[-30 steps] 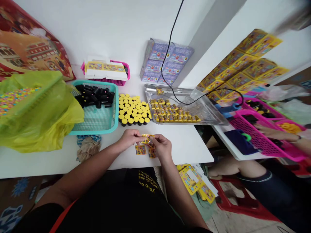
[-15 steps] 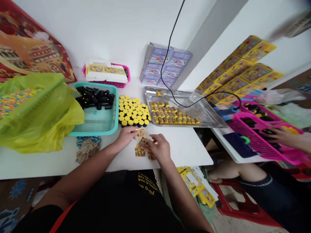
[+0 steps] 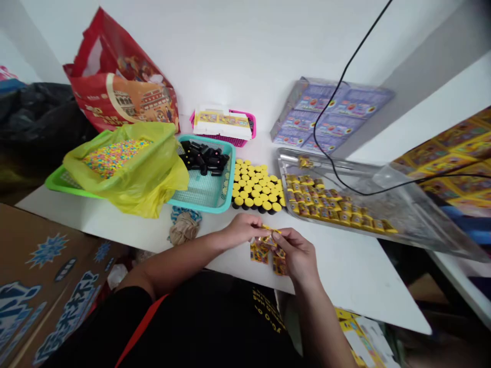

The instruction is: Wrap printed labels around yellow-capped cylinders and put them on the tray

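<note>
The left hand (image 3: 241, 230) and right hand (image 3: 297, 254) are both pinched closed, their grips meeting on a small yellow wrapper (image 3: 270, 231) held just above loose printed packets (image 3: 260, 253) on the white worktop (image 3: 345, 286) at lower centre of the frame. To the upper right, a steel tray (image 3: 406, 220) carries rows of wrapped yellow packets (image 3: 330, 207). Just left of the tray stand massed yellow-capped black tubes (image 3: 257, 191), beside a teal basket (image 3: 226, 174) of black tubes (image 3: 203, 158) and a yellow plastic bag (image 3: 153, 189) of small coloured pieces (image 3: 115, 156).
</note>
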Tool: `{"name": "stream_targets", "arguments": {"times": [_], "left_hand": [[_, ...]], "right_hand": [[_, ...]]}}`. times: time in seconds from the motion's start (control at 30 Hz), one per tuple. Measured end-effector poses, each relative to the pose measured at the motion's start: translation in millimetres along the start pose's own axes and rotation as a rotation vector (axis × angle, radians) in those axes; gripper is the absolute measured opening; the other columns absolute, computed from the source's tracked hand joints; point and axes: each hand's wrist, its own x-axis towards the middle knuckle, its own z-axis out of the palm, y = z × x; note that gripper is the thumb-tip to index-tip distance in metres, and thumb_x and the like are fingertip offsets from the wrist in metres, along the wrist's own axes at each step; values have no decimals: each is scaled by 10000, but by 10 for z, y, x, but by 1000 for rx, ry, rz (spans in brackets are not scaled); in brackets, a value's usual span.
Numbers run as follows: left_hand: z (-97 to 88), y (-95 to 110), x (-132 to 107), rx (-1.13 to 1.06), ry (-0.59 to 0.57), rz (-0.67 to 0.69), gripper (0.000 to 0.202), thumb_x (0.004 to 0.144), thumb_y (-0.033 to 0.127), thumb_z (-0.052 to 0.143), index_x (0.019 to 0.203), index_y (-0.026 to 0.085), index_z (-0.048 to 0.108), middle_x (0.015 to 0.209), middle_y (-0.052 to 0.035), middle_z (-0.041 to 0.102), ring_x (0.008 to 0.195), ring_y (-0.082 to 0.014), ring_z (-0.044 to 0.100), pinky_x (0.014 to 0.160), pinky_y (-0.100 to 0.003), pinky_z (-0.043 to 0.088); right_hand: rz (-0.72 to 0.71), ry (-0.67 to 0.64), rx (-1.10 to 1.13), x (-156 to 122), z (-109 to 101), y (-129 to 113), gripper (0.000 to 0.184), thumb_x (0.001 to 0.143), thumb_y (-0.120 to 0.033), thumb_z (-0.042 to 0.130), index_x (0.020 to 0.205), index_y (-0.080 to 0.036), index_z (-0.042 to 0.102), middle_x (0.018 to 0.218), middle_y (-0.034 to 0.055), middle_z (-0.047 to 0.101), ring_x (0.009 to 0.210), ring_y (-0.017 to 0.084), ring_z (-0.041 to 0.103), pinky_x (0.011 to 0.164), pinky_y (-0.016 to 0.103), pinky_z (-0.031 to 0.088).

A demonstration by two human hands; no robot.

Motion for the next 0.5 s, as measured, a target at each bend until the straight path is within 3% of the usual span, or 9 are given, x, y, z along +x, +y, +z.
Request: {"name": "stream_targets", "arguments": {"times": [0.07,0.13,0.23,0.3,0.4,0.5], "left_hand": [[-62,75,-191,36,-25,-8,319,762,463,660,791,148,613,644,-8,583,564,-130,539,502,-249,373],[-186,133,-469,241,63,41,357,804,476,629,968,159,639,733,-33,642,626,-152,584,549,-261,416],[-517,123,-943,896,389,147,328,825,474,625,958,179,671,897,-87,694,820,-221,630,747,-322,469],[-810,35,-1191,1229,555,35,356,863,450,565,1060,172,669,977,-130,708,868,-266,651,747,-346,475],[-1218,-165,-1370,1414,526,-116,409,891,406,495,1203,185,640,964,-124,734,794,-263,678,676,-322,474],[-1410,-322,-1380,1365,545,-10,377,850,393,524,1152,232,684,953,-79,750,767,-276,682,645,-320,466]], "right_hand": [[-13,8,-2,-43,41,-16,315,638,-452,819,692,-180,669,545,-22,599,482,99,482,473,224,382],[-31,41,-7,-84,89,-24,321,639,-462,810,678,-177,665,528,-27,583,480,97,472,480,226,380],[-32,84,12,-110,154,5,330,641,-474,794,656,-177,649,517,-32,573,468,92,460,479,228,373],[-23,83,29,-99,189,47,338,641,-481,785,643,-178,633,506,-34,564,458,91,451,470,228,367],[-14,90,46,-68,238,98,350,650,-494,766,624,-185,603,474,-45,529,434,86,426,444,221,343],[-13,77,41,-58,278,101,338,661,-492,752,640,-193,597,489,-50,526,429,83,423,431,218,335]]}}
